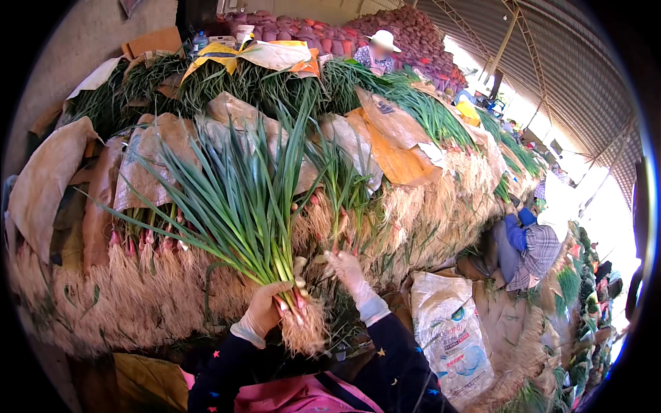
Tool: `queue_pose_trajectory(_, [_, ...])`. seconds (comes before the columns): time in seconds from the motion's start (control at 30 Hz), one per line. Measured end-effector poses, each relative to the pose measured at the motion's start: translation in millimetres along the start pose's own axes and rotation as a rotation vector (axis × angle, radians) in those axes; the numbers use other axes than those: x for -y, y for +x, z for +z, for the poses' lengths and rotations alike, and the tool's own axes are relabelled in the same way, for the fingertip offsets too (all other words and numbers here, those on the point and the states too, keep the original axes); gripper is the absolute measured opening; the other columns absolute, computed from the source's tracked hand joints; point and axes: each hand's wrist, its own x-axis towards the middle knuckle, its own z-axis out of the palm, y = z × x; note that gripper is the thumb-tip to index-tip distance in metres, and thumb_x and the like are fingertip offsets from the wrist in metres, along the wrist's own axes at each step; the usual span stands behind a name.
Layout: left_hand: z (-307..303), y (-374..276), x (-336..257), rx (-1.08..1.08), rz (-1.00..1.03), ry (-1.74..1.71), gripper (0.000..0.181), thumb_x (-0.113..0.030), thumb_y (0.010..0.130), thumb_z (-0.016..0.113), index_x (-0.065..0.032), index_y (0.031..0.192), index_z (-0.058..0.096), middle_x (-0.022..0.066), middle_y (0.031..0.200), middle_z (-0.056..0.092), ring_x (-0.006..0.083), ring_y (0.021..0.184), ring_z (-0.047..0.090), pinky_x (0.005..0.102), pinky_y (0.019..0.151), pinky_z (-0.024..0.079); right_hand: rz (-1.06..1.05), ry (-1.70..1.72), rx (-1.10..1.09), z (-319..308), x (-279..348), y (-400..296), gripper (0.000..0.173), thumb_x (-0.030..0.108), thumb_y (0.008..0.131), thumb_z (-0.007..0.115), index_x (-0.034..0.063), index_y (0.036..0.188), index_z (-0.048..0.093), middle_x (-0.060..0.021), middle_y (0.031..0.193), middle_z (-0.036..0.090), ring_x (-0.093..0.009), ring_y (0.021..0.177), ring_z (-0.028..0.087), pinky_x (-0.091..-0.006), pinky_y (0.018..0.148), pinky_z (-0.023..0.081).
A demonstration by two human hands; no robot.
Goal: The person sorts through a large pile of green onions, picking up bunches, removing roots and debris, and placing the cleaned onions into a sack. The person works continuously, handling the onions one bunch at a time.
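My left hand [266, 310], in a pale glove, grips a thick bunch of green garlic [253, 227] just above its reddish bulbs. The long leaves fan up and away from me, and the tangled pale roots [304, 328] hang below my fingers. To the right, my gloved right hand [347, 268] pinches the reddish base of a thin green garlic stalk [338, 219] at the front of the heap. Its leaves stand up beside the bunch, apart from my left hand. More garlic with roots facing me [160, 279] lies packed along the heap's front.
Woven sacks [155, 160] and an orange sack [408, 160] cover parts of the heap. A printed white sack [452, 335] lies at my right. One person [532, 245] crouches at the right; another in a white hat [379, 51] is behind the heap. Filled red mesh bags [403, 36] are stacked beyond.
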Motion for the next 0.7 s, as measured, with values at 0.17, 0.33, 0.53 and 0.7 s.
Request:
queue_pose_trajectory(0.17, [19, -15, -9, -0.069, -0.025, 0.009, 0.047, -0.006, 0.080, 0.054, 0.0033, 0.125, 0.043, 0.0128, 0.095, 0.062, 0.0248, 0.080, 0.062, 0.0345, 0.076, 0.051, -0.434, -0.617, -0.221, -21, 60, -35, 0.029, 0.032, 0.089, 0.054, 0.0089, 0.073, 0.062, -0.0032, 0.060, 0.059, -0.017, 0.046, 0.049, -0.0340, 0.048, 0.044])
queue_pose_trajectory(0.33, [0, 13, 15, -0.011, -0.131, 0.126, 0.028, -0.006, 0.081, 0.054, 0.0041, 0.107, 0.055, 0.0174, 0.089, 0.064, 0.0255, 0.074, 0.064, 0.0351, 0.064, 0.052, -0.746, -1.049, 0.298, 4, 54, -60, 0.024, 0.028, 0.084, 0.056, 0.0061, 0.074, 0.061, -0.0127, 0.069, 0.062, -0.029, 0.067, 0.062, -0.0381, 0.062, 0.049])
queue_pose_trajectory(0.53, [8, 1, 12, 0.094, -0.039, -0.179, 0.033, -0.005, 0.077, 0.054, 0.0007, 0.109, 0.051, 0.0205, 0.109, 0.058, 0.0330, 0.094, 0.060, 0.0381, 0.074, 0.052, -0.209, 0.138, 0.547, -38, 48, -30, 0.062, 0.053, 0.090, 0.045, -0.0009, 0.118, 0.054, -0.0106, 0.085, 0.066, -0.018, 0.079, 0.063, -0.0310, 0.074, 0.050])
queue_pose_trajectory(0.7, [28, -4, 13, 0.025, -0.005, -0.109, 0.037, -0.008, 0.073, 0.056, 0.0011, 0.109, 0.052, 0.0192, 0.102, 0.060, 0.0333, 0.092, 0.059, 0.0437, 0.083, 0.048, -0.274, 0.438, 0.408, 22, 59, -18, 0.050, 0.046, 0.090, 0.052, -0.0029, 0.097, 0.060, -0.0035, 0.080, 0.059, -0.009, 0.073, 0.052, -0.0236, 0.072, 0.043])
